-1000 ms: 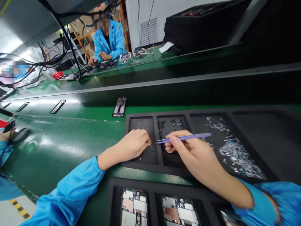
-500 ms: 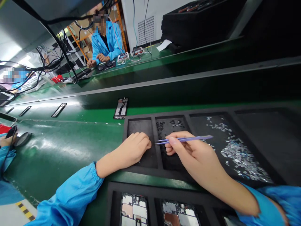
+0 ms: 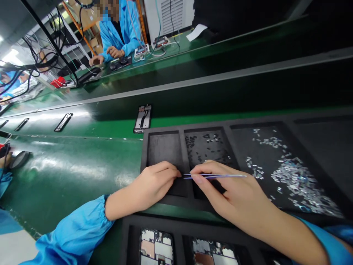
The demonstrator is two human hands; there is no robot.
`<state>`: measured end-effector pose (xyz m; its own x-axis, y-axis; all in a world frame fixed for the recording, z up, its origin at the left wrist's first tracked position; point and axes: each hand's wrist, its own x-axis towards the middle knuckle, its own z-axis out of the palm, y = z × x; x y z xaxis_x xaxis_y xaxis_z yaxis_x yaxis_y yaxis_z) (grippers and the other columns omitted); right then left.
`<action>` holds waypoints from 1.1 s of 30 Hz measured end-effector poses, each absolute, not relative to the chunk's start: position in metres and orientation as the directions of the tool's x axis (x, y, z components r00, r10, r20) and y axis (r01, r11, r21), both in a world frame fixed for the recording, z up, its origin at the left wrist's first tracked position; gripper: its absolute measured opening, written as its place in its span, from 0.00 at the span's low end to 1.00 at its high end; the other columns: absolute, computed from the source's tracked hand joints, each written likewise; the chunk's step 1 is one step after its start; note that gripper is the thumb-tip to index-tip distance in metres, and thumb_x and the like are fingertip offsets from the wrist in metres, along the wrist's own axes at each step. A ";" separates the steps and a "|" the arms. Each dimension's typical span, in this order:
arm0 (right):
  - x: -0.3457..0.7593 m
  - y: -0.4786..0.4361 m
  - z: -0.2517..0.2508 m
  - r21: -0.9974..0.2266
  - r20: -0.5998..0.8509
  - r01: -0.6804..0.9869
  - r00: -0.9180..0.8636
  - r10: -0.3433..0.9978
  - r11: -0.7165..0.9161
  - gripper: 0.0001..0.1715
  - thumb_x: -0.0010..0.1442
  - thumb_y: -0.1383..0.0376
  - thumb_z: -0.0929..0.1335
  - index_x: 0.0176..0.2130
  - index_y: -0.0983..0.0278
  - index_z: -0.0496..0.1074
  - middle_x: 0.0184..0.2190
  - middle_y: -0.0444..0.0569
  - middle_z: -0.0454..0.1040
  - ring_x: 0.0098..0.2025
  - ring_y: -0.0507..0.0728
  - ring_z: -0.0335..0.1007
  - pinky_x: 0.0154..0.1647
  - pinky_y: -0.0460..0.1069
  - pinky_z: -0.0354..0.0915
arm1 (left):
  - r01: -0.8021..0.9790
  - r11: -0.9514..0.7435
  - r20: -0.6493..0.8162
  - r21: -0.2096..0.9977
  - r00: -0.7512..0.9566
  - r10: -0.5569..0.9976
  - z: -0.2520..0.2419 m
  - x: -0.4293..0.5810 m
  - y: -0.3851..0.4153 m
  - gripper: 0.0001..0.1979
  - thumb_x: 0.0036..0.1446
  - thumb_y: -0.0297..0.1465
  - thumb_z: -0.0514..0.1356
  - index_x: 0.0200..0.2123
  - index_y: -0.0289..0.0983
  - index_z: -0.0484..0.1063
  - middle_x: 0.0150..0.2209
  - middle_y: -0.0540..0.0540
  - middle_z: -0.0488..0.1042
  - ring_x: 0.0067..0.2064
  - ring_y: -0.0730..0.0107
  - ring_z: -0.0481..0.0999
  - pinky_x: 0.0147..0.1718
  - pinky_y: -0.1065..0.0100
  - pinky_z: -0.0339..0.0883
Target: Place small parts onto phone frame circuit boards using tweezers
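Note:
My right hand (image 3: pixel 234 195) is closed on purple tweezers (image 3: pixel 215 176), whose tips point left and meet the fingertips of my left hand (image 3: pixel 154 184). That left hand rests curled on the near edge of a black foam tray (image 3: pixel 190 200), pinching something too small to make out. The tray's left compartment holds a few specks, the middle one small dark parts (image 3: pixel 204 141), and the right one a heap of small shiny metal parts (image 3: pixel 298 180).
A second black tray (image 3: pixel 129 235) with phone boards (image 3: pixel 157 248) lies at the near edge. On the green conveyor (image 3: pixel 68 169) sit a phone frame (image 3: pixel 142 118) and others further left. A co-worker in a blue coat (image 3: pixel 117 31) sits across the line. Another person's hand (image 3: pixel 4 160) is at far left.
The view has tilted down and both hands sit lower in the frame. The tweezer tips have closed the small gap and now touch my left fingertips.

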<state>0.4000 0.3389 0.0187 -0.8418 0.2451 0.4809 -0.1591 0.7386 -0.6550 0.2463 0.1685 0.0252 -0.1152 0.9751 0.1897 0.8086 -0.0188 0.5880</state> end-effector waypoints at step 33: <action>0.401 0.332 0.007 -0.405 0.703 -0.360 -0.710 0.034 0.840 0.06 0.73 0.73 0.65 0.43 0.62 0.66 0.35 0.45 0.76 0.35 0.53 0.74 0.41 0.47 0.72 | 0.961 -0.083 0.243 0.262 0.018 0.970 0.031 0.266 0.159 0.13 0.75 0.24 0.45 0.58 0.29 0.62 0.44 0.37 0.79 0.43 0.60 0.82 0.42 0.60 0.81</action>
